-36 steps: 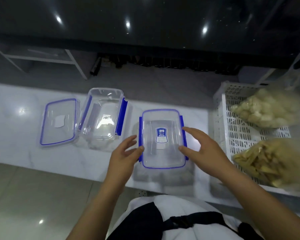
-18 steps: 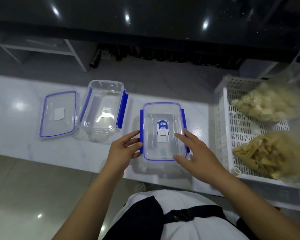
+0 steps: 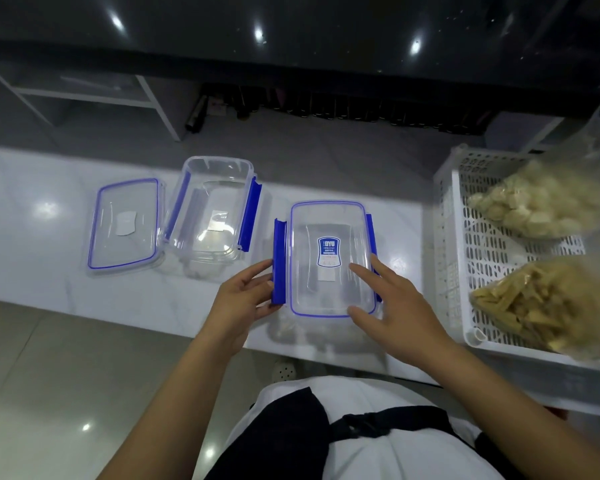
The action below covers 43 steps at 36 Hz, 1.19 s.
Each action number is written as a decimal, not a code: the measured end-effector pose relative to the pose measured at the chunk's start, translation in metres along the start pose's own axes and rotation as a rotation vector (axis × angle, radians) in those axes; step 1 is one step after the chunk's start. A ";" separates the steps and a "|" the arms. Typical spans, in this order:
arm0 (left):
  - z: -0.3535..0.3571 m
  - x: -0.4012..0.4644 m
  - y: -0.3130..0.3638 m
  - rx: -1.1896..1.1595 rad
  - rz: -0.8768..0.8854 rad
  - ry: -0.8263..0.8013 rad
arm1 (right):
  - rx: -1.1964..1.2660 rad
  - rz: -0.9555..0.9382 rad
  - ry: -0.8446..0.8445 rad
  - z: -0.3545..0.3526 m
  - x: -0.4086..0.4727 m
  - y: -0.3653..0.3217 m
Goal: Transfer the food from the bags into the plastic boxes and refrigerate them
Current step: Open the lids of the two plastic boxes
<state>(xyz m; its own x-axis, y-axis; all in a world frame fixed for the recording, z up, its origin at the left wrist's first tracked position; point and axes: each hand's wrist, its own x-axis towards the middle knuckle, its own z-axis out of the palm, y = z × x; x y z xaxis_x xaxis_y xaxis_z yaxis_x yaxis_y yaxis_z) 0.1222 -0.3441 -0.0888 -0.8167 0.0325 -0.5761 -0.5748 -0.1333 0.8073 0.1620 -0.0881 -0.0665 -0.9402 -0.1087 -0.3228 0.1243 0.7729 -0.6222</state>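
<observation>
Both hands are set against the lidded box (image 3: 329,258) at the frame's centre: the blue side latch (image 3: 279,261) is pinched between the fingers and thumb of the left hand (image 3: 245,299), while the right hand (image 3: 392,299) is laid with straight, spread fingers on the lid's lower right corner. An open box (image 3: 212,216) and its loose lid (image 3: 123,223) are seen to the left on the white counter (image 3: 32,237). Two bags of food, one pale (image 3: 541,202) and one yellowish (image 3: 548,303), are held in the white crate (image 3: 454,244) at right.
</observation>
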 end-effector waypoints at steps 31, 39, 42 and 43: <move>0.007 -0.009 0.009 0.399 0.172 0.057 | 0.926 0.565 -0.119 -0.023 0.066 0.013; 0.006 -0.004 0.009 0.409 0.182 0.038 | 0.759 0.496 0.027 -0.012 0.048 0.015; 0.007 -0.003 0.015 0.371 0.146 0.040 | 0.619 0.362 0.139 -0.019 0.044 0.008; 0.008 -0.003 0.017 0.363 0.131 0.044 | 0.659 0.338 0.148 -0.023 0.043 0.004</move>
<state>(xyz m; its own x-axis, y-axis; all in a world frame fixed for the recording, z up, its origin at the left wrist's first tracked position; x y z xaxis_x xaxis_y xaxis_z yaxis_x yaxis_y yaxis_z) 0.1149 -0.3386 -0.0724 -0.8860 -0.0050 -0.4636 -0.4526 0.2262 0.8625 0.1148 -0.0754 -0.0668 -0.8441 0.1892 -0.5018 0.5340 0.2100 -0.8190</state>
